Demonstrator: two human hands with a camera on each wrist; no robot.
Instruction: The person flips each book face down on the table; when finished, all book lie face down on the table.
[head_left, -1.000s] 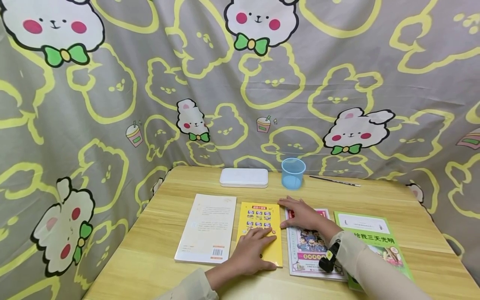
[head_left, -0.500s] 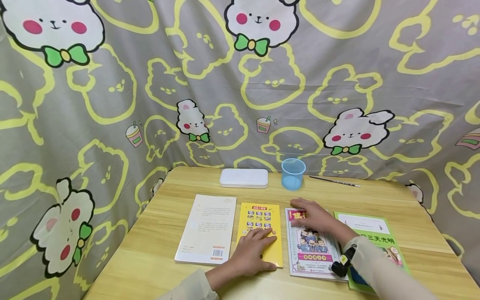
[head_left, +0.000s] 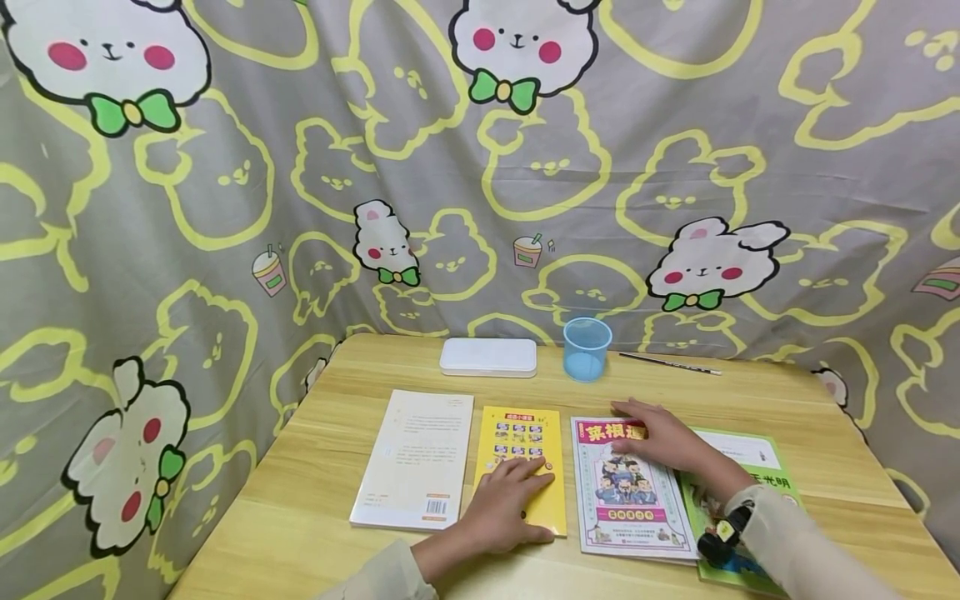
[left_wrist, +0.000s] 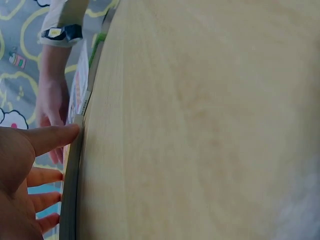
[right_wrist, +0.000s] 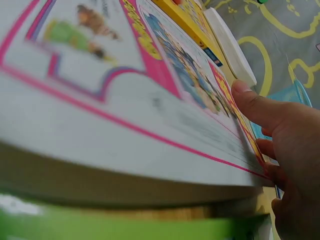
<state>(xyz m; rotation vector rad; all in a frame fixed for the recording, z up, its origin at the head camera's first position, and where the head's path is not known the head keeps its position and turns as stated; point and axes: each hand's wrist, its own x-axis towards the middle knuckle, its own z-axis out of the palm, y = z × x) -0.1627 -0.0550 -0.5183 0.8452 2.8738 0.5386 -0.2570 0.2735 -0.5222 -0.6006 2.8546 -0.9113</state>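
My left hand (head_left: 510,504) rests with spread fingers on the yellow book (head_left: 517,429), covering its lower part. In the left wrist view the thumb of that hand (left_wrist: 25,165) reaches to the book's near edge. My right hand (head_left: 667,437) lies over the top right corner of the pink-bordered comic-style book (head_left: 626,492). Its thumb (right_wrist: 255,102) extends at the top of the cover in the right wrist view, and the other fingers sit by the book's edge. Beneath the right forearm, a green book (head_left: 731,446) is partly hidden.
Left of the yellow book lies a white book (head_left: 416,458) with a barcode. Along the back of the wooden table (head_left: 300,500) are a white case (head_left: 487,357), a blue cup (head_left: 587,354) and a dark pencil (head_left: 670,363). A patterned grey curtain (head_left: 450,167) hangs behind.
My right hand has moved right, from the gap beside the yellow book across the top of the pink-bordered book to its right corner. The left hand and the books have stayed put.
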